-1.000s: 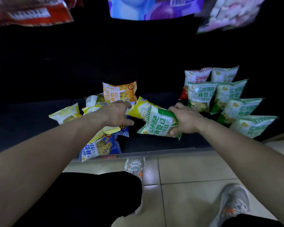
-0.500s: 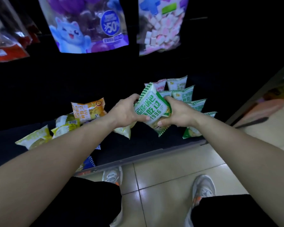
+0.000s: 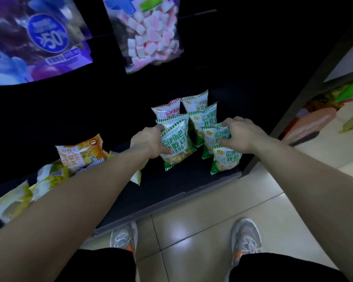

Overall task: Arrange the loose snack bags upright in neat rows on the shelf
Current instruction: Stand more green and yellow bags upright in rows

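On the dark bottom shelf (image 3: 171,186) stand two rows of green-and-white snack bags at the right. My left hand (image 3: 149,141) grips a green snack bag (image 3: 174,144) upright at the front of the left row. My right hand (image 3: 238,134) is closed on the top of another green bag (image 3: 213,137) in the right row, behind the front bag (image 3: 225,159). A red-trimmed bag (image 3: 165,109) stands at the back. Loose bags lie at the left: an orange bag (image 3: 81,152) and several yellow bags (image 3: 49,178), partly hidden by my left forearm.
Large hanging bags fill the upper shelf: a purple bag (image 3: 35,41) and a marshmallow bag (image 3: 151,35). The shelf's front lip (image 3: 161,204) runs above the tiled floor, where my two shoes (image 3: 245,239) stand. Other goods (image 3: 314,119) lie on the floor at the right.
Both hands carried the green bag from the loose pile rightward to the rows. It now stands upright in my left hand, and my right hand has shifted onto a bag in the right row.
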`<state>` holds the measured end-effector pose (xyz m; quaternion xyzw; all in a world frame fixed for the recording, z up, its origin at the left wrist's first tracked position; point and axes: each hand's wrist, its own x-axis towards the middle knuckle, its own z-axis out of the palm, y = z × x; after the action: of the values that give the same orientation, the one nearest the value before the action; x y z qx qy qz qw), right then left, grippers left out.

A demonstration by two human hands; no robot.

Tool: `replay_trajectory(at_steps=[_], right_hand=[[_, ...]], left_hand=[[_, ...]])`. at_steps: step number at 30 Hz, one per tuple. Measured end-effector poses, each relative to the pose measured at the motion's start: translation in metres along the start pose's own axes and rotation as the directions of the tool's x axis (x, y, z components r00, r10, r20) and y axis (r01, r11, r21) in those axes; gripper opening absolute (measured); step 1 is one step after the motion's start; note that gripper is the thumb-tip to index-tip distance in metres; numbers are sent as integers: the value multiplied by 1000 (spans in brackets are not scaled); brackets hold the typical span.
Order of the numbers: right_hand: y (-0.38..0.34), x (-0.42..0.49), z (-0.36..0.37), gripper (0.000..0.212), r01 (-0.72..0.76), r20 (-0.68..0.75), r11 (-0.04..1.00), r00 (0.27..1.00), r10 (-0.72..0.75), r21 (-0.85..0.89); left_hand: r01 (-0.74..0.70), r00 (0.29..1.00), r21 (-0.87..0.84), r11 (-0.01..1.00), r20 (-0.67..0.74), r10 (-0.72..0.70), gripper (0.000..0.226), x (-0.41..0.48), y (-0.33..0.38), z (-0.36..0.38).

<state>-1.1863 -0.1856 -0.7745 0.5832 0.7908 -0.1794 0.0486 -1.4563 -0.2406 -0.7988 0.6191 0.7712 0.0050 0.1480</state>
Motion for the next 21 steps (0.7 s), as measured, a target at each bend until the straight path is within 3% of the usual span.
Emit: replay_trajectory(at_steps=[9, 21], right_hand=[[19, 14, 12, 70, 9, 87, 995, 996, 0, -98], [8, 13, 19, 67, 41, 121, 987, 992, -22, -156]], left_hand=[[-2, 991, 155, 988, 134, -19, 85, 57, 33, 55], [14, 999, 169, 986, 37, -21, 67, 66, 42, 78]])
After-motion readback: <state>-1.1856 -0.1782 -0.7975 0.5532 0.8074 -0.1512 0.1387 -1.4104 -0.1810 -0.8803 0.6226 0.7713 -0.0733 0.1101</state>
